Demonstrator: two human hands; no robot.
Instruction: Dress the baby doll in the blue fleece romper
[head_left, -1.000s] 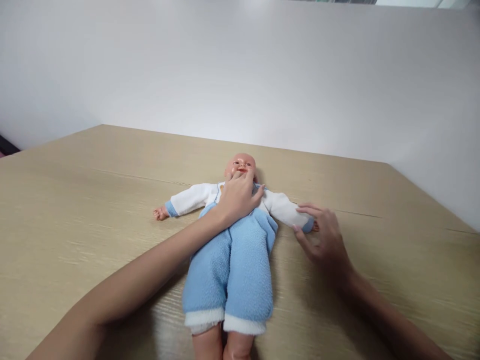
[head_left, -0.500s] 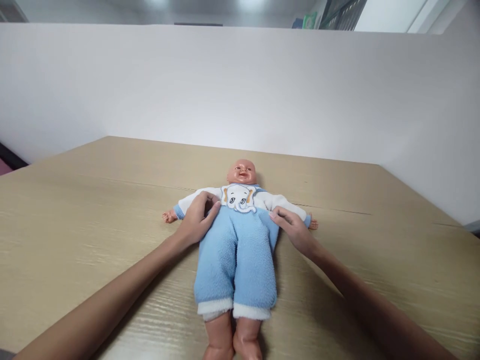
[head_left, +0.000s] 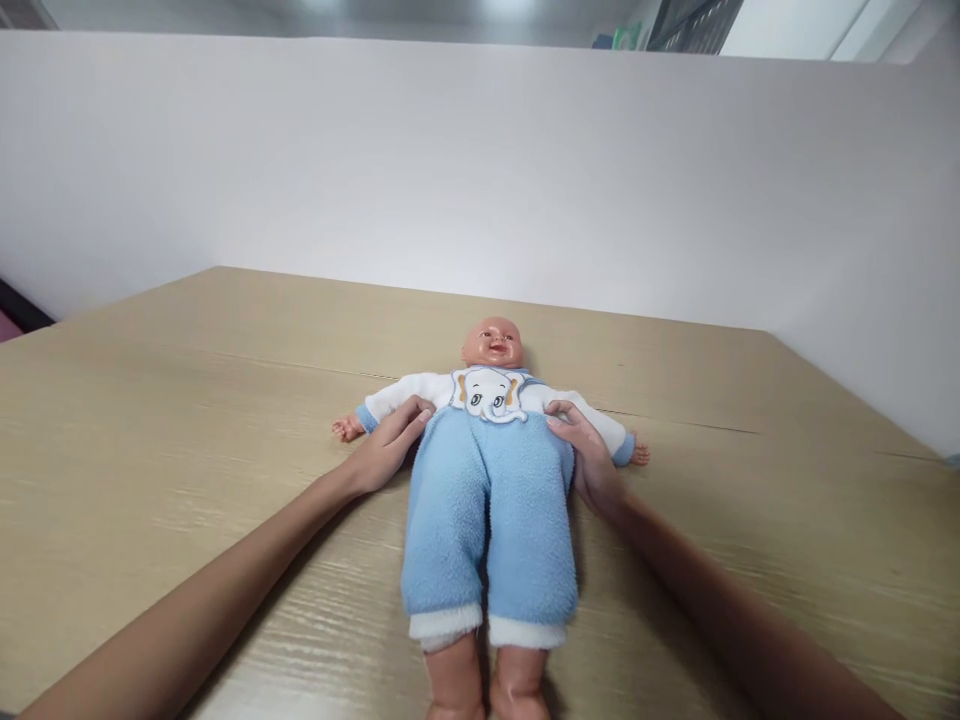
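Observation:
A baby doll [head_left: 517,480] lies on its back in the middle of the table, head at the far side and feet toward me. It wears a fleece outfit, white on top and light blue below, with an elephant patch [head_left: 487,395] on the chest. My left hand [head_left: 391,445] is curled against the doll's side at the waist, thumb on the front, fingertips partly hidden. On the opposite side, my right hand [head_left: 589,450] holds the waist, with thumb and fingers at the blue cloth's upper edge. Both doll arms stretch outward beyond my hands.
The wood-grained table [head_left: 225,420] has thin seams across it. A white partition [head_left: 465,160] rises behind its far edge and along the right. At the far left edge is a dark and pink object [head_left: 19,310].
The doll's body and legs appear slightly farther right, its legs a little more apart. My right hand has moved in closer around its side; my left hand sits lower along the waist.

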